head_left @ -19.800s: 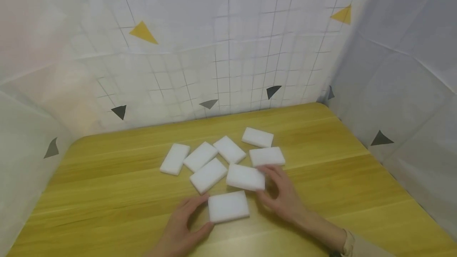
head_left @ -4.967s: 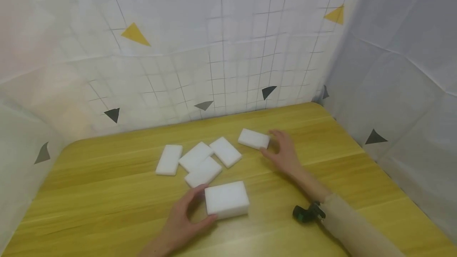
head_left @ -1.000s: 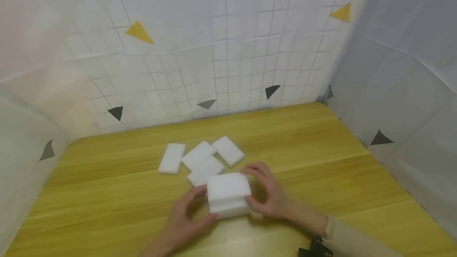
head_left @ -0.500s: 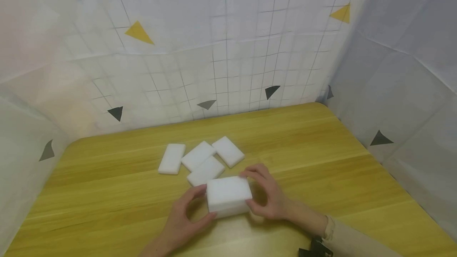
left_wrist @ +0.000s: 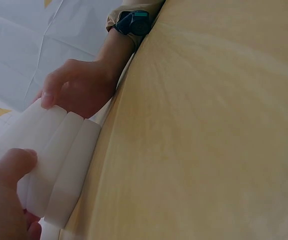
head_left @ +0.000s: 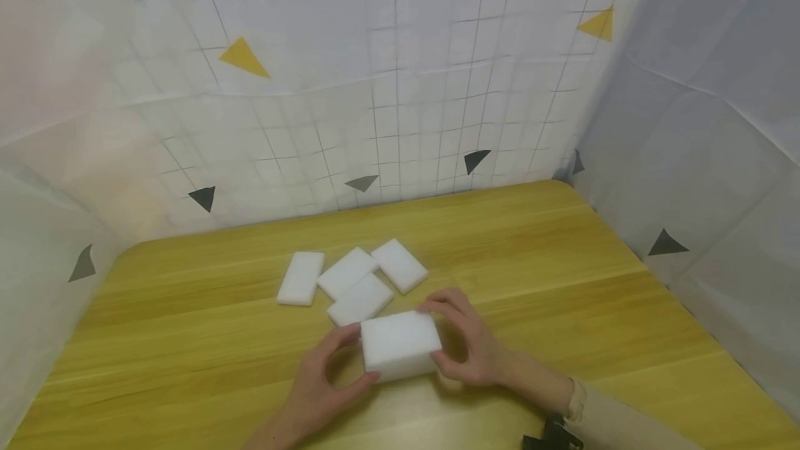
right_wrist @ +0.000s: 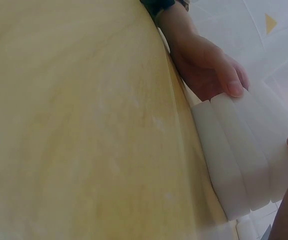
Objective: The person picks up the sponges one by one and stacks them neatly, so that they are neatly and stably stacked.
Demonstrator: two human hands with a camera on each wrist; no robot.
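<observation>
A stack of several white sponge blocks (head_left: pixel 400 340) stands on the wooden table, its layers lying flat on one another. My left hand (head_left: pixel 315 380) holds the left end of the stack between thumb and fingers. At the opposite end, my right hand (head_left: pixel 471 346) pinches the top sponge by its right corners. The left wrist view shows the layered edges of the stack (left_wrist: pixel 66 167), slightly uneven, with the right hand (left_wrist: pixel 83 87) beyond. From the right wrist, the stack (right_wrist: pixel 234 160) appears with the left thumb on its near side. Just behind it lies a loose sponge (head_left: pixel 361 299).
More loose sponges lie behind the stack: one at the left (head_left: pixel 301 278), one in the middle (head_left: pixel 346 271) touching its neighbour, and one at the right (head_left: pixel 398 264). A patterned white curtain (head_left: pixel 400 110) closes off the table's far edge.
Over the last second the top sponge has come down and lined up with the stack. Compared with earlier, fewer sponges lie loose and the stack is taller. The left hand has stayed beside it.
</observation>
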